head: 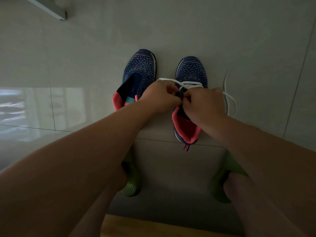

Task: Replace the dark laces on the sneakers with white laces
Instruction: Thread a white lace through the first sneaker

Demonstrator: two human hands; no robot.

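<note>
Two dark blue knit sneakers with pink linings stand on the tiled floor, toes pointing away. The left sneaker [139, 74] has no lace. Across the lower eyelets of the right sneaker [191, 72] runs a white lace [188, 83]. My left hand [159, 98] and my right hand [205, 103] meet over its tongue, fingers curled and pinching the lace and the eyelet edge. One lace end sticks out to the left above my left hand. The other end trails on the floor to the right. No dark lace is in sight.
My feet in green slippers [132, 182] rest on the floor below the sneakers. A yellow wooden seat edge [153, 226] shows at the bottom. A pale ledge corner [58, 12] is at the top left. Glossy floor tiles surround the shoes.
</note>
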